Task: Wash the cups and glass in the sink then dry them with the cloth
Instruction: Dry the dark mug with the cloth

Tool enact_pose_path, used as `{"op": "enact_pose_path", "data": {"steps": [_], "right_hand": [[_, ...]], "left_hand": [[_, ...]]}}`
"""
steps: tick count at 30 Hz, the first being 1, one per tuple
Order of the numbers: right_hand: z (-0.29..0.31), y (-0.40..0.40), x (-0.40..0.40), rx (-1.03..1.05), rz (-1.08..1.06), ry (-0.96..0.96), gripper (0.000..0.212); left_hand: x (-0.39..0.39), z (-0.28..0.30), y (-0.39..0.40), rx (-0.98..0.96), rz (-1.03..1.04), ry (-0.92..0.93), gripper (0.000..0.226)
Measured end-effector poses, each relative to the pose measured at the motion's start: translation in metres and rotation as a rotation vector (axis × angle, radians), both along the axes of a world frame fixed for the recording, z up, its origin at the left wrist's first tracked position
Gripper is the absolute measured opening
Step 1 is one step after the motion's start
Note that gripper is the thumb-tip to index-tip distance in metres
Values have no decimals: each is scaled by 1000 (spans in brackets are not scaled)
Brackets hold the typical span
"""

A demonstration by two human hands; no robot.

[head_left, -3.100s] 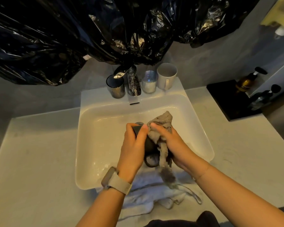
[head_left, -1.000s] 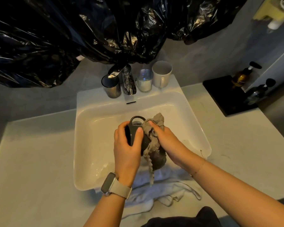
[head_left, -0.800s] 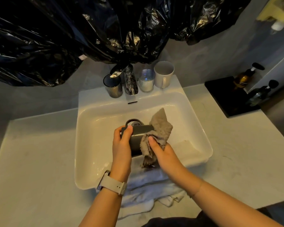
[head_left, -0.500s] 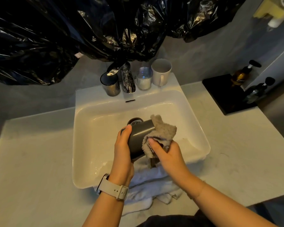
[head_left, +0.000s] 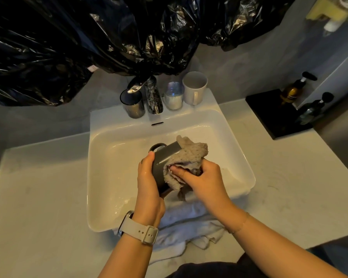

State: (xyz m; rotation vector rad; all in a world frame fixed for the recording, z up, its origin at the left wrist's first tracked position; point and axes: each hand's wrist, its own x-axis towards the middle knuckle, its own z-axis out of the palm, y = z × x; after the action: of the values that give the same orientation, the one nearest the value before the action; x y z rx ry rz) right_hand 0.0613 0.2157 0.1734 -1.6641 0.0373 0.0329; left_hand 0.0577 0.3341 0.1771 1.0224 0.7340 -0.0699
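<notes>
Over the white sink [head_left: 100, 177] I hold a dark grey mug [head_left: 162, 161] tilted on its side. My left hand [head_left: 148, 187] grips its left wall. My right hand [head_left: 201, 177] grips a grey cloth [head_left: 189, 157] and presses it against the mug's right side. The mug's handle shows at its far end. On the sink's back ledge stand a dark glass [head_left: 132, 105], a clear glass [head_left: 173, 96] and a white mug [head_left: 195, 88].
The chrome tap [head_left: 152, 93] rises from the back ledge between the glasses. A white towel [head_left: 187, 227] hangs over the sink's front edge. A black tray [head_left: 273, 115] with two pump bottles sits at the right. Black plastic sheeting [head_left: 88, 37] hangs above.
The mug has been turned from upright to lying on its side, and the cloth has shifted from hanging in front of it to wrapping its right side.
</notes>
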Motion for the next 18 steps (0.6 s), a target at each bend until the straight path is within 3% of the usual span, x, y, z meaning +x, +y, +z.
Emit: {"op": "enact_pose_path", "data": {"steps": [4,8,10,13,18], "right_hand": [[-6,-17,-1,-280,-16,-94,13],[15,-48,18,-1084,480,109,33],[28,-56,28,-1344,623,82,39],[41,-58,42,-1301,658,-134,51],[25,-49,49,-780,639,-458,34]], "left_hand": [[0,-1,19,-42,25,27,23],[-1,-4,42,-116,-2,104,21],[0,-6,47,-91,-65,99,22],[1,-8,44,-75,-141,107,26],[1,-9,30,-195,-174,167,32]]}}
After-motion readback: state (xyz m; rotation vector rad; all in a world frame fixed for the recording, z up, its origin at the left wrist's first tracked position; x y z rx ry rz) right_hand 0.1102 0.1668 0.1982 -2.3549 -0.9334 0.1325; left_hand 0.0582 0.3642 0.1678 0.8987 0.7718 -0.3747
